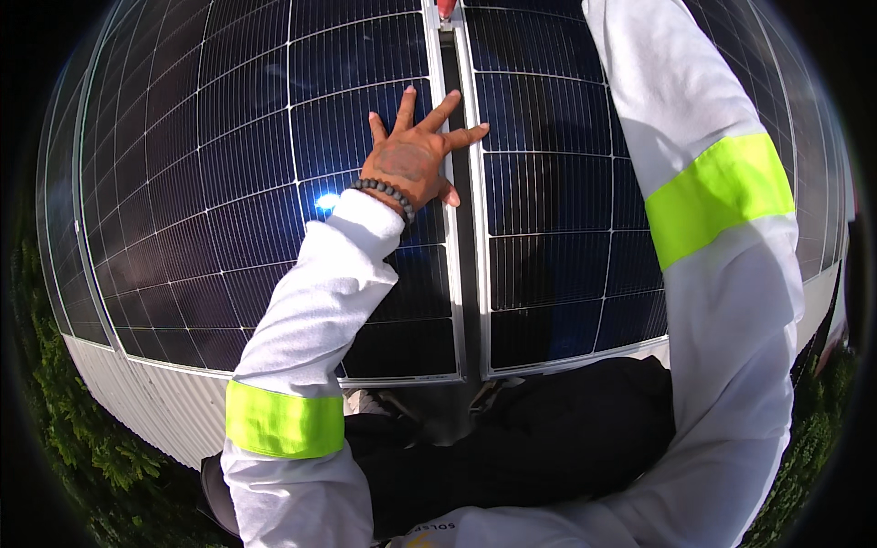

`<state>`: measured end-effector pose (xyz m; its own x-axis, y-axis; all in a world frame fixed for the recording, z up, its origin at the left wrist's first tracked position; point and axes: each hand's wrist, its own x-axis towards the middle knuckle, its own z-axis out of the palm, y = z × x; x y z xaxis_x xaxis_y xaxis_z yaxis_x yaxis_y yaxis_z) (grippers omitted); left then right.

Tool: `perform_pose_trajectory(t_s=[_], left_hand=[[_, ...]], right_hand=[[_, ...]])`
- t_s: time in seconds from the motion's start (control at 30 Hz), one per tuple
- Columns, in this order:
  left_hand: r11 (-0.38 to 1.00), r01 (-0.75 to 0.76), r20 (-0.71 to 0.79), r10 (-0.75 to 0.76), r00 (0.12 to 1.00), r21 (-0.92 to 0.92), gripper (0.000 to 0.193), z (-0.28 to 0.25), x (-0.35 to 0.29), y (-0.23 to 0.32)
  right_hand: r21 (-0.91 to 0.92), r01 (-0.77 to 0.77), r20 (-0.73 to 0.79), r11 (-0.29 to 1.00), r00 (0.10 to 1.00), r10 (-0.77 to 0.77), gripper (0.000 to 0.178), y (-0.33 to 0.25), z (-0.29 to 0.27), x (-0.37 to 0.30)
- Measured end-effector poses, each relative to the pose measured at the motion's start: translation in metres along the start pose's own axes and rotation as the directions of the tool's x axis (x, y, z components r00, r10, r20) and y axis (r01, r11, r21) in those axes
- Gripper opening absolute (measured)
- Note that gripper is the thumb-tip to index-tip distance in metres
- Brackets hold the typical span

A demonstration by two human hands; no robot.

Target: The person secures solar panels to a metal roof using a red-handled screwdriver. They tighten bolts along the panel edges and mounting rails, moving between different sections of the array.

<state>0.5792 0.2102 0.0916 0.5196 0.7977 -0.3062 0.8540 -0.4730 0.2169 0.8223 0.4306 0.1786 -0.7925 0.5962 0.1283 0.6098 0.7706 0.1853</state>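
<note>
My left hand [411,164] lies spread on the framed edge of a dark solar panel [247,183]. Its fingers are apart, and the longest reach across the narrow gap [471,292] toward a second solar panel [548,201] on the right. A dark beaded bracelet [387,194] circles that wrist. My right arm [713,183] stretches forward past the top edge of the picture, so the right hand is hidden. At the top of the gap, a small red thing [446,7], cut off by the picture's edge, stands over a small metal piece [447,26] between the frames.
Below the panels' near edge runs a pale corrugated metal roof [155,397]. My dark-clothed legs [548,438] are close to that edge. Green foliage [78,411] shows beyond the roof at the left and lower right. More panels [68,192] continue on both sides.
</note>
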Motion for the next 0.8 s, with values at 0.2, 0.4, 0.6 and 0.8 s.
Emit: perform_pose_trajectory(t_s=[0.2,0.4,0.6,0.8], left_hand=[[1.000,-0.011,-0.009,0.011,1.000,-0.022,0.102,0.001,0.001,-0.002],[0.999,-0.046,-0.029,0.046,0.999,0.006,0.106,0.003,0.002,-0.003],[0.999,-0.046,-0.041,0.046,0.998,0.001,0.106,0.002,0.002,-0.002],[0.999,-0.046,-0.012,0.046,0.999,0.021,0.108,-0.004,0.002,0.001]], right_hand=[[0.009,0.058,-0.007,0.998,0.998,-0.058,0.060,0.017,0.010,0.025],[0.140,0.091,0.096,0.986,0.990,-0.105,0.056,0.026,0.010,0.016],[0.155,-0.016,0.103,0.988,0.995,0.000,0.057,0.025,0.019,0.009],[0.192,-0.114,0.089,0.975,0.991,0.098,0.058,0.025,0.022,-0.001]])
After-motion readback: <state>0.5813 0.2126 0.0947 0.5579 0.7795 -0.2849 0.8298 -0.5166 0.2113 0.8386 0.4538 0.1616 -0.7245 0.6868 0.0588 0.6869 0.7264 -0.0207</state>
